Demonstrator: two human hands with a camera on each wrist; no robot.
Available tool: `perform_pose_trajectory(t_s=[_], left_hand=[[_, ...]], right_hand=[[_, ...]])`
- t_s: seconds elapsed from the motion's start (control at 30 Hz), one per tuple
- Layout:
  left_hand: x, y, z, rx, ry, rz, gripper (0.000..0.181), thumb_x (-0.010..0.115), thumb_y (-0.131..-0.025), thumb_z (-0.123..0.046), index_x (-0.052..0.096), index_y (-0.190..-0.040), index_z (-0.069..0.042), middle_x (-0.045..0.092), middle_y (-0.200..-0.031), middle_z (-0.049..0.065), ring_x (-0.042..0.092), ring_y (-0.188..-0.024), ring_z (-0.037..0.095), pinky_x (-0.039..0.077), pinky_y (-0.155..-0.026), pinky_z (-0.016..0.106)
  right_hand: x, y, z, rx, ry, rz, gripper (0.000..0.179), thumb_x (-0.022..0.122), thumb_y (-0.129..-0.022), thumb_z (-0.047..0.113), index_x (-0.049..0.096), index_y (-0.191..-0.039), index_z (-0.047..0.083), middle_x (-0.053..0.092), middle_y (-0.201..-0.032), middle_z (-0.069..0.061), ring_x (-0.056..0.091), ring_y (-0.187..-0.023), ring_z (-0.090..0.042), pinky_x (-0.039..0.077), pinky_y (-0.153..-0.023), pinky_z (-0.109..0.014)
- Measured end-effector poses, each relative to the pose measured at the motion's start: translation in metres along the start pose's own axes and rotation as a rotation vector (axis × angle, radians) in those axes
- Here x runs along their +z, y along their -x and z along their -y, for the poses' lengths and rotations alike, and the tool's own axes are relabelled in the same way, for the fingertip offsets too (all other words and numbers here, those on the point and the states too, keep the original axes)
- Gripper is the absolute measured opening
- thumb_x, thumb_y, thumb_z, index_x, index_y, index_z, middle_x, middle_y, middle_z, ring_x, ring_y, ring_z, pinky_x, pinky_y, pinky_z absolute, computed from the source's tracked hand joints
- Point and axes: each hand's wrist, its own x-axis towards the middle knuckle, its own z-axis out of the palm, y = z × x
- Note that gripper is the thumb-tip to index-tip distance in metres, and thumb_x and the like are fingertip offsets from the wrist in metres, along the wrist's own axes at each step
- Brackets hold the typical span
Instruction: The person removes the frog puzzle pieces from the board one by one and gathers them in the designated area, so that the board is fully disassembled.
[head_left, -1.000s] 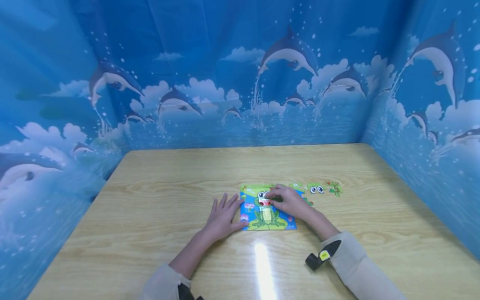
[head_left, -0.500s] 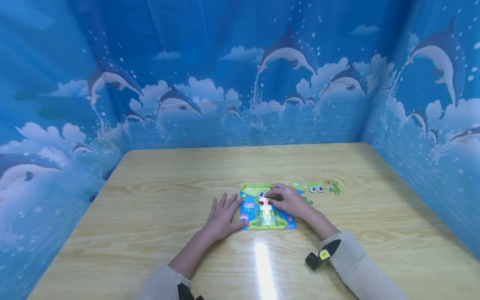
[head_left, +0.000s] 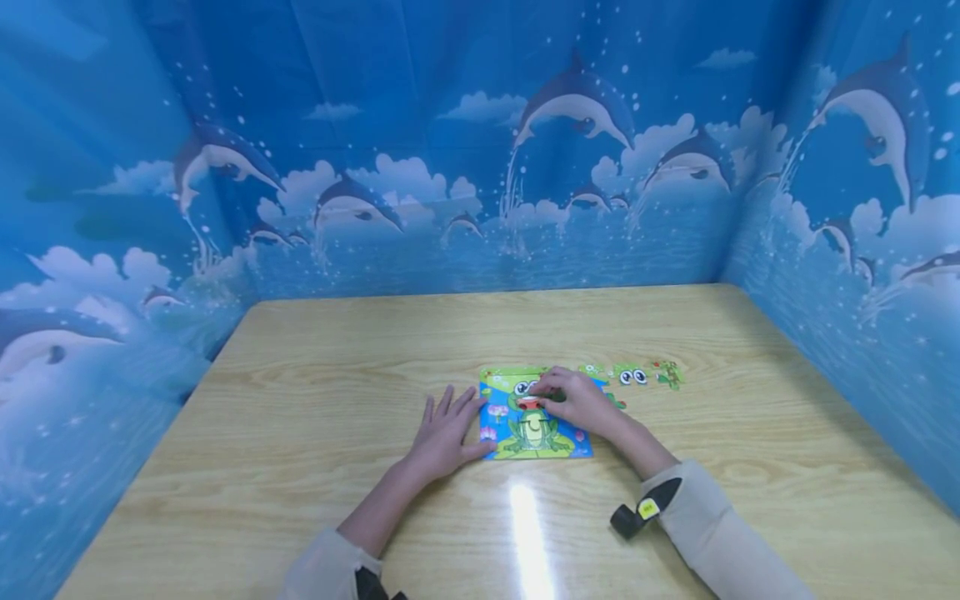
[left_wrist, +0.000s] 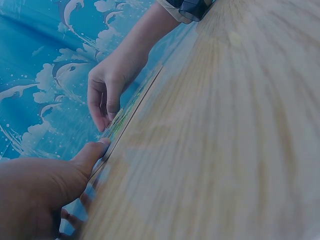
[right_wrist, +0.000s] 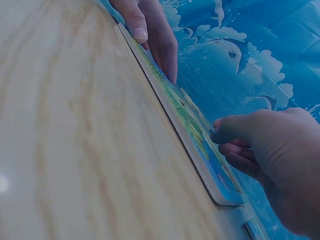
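A flat frog jigsaw puzzle with a blue and green picture lies on the wooden table. My left hand rests at its left edge, fingers spread; in the left wrist view the left thumb presses on the puzzle's edge. Over the upper middle of the board, my right hand pinches a puzzle piece showing the frog's red mouth. That piece sits over the frog's face, slightly tilted. In the right wrist view, the right hand's fingertips are close above the board; the piece is mostly hidden there.
Several loose puzzle pieces lie right of the board: one with two big eyes, one with red and green shapes, and a green one. Another is partly behind the right hand. A dolphin-print curtain surrounds the table.
The glare on the pinched piece has faded and the red mouth shows more plainly, as its tilt shifts slightly. Both hands stay in nearly the same place.
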Motion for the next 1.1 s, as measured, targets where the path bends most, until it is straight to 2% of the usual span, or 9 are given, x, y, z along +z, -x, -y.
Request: perform_pose_trajectory(t_s=[0.3, 0.5, 0.67, 0.9, 0.97, 1.1], left_hand=[[0.003, -0.001, 0.000, 0.005, -0.005, -0.007, 0.070, 0.059, -0.083, -0.052, 0.040, -0.138, -0.013, 0.029, -0.145, 0.014, 0.013, -0.133, 0.042, 0.001, -0.104, 0.059], [0.005, -0.001, 0.000, 0.012, -0.007, -0.009, 0.071, 0.059, -0.083, -0.053, 0.040, -0.138, -0.013, 0.029, -0.145, 0.014, 0.013, -0.132, 0.042, 0.002, -0.104, 0.060], [0.004, -0.001, 0.000, 0.007, -0.007, -0.009, 0.070, 0.060, -0.082, -0.052, 0.040, -0.137, -0.013, 0.029, -0.145, 0.014, 0.014, -0.132, 0.043, 0.002, -0.104, 0.060], [0.004, -0.001, 0.001, -0.001, 0.001, 0.002, 0.072, 0.059, -0.082, -0.053, 0.040, -0.138, -0.013, 0.028, -0.146, 0.013, 0.012, -0.133, 0.041, 0.000, -0.104, 0.059], [0.004, -0.001, 0.001, -0.006, 0.000, 0.005, 0.072, 0.059, -0.082, -0.054, 0.039, -0.139, -0.013, 0.027, -0.146, 0.013, 0.011, -0.133, 0.041, 0.000, -0.104, 0.058], [0.002, -0.001, 0.002, -0.006, 0.004, 0.005, 0.072, 0.060, -0.082, -0.053, 0.040, -0.138, -0.013, 0.027, -0.146, 0.013, 0.012, -0.133, 0.042, 0.000, -0.104, 0.058]], right_hand=[[-0.004, 0.001, 0.000, 0.015, -0.021, 0.015, 0.020, 0.067, -0.082, 0.004, 0.069, -0.102, 0.007, 0.061, -0.100, -0.003, 0.060, -0.086, -0.017, 0.051, -0.073, -0.029], [-0.015, 0.006, 0.003, 0.033, -0.027, -0.004, 0.019, 0.066, -0.082, 0.002, 0.070, -0.100, 0.007, 0.061, -0.104, -0.006, 0.059, -0.089, -0.019, 0.051, -0.073, -0.033], [-0.025, 0.011, 0.000, 0.043, -0.029, -0.027, 0.019, 0.066, -0.081, 0.002, 0.070, -0.099, 0.008, 0.062, -0.101, -0.002, 0.058, -0.087, -0.017, 0.051, -0.073, -0.032], [-0.039, 0.024, -0.010, 0.009, 0.020, -0.070, 0.017, 0.067, -0.081, 0.001, 0.071, -0.096, 0.008, 0.062, -0.096, 0.001, 0.058, -0.082, -0.014, 0.050, -0.065, -0.026], [-0.044, 0.028, -0.012, 0.026, -0.002, -0.070, 0.018, 0.065, -0.082, -0.001, 0.070, -0.097, 0.007, 0.062, -0.096, -0.001, 0.058, -0.076, -0.014, 0.050, -0.060, -0.025], [-0.052, 0.036, -0.018, 0.052, -0.018, -0.077, 0.020, 0.062, -0.082, -0.003, 0.070, -0.098, 0.006, 0.061, -0.097, -0.002, 0.057, -0.076, -0.015, 0.047, -0.055, -0.025]])
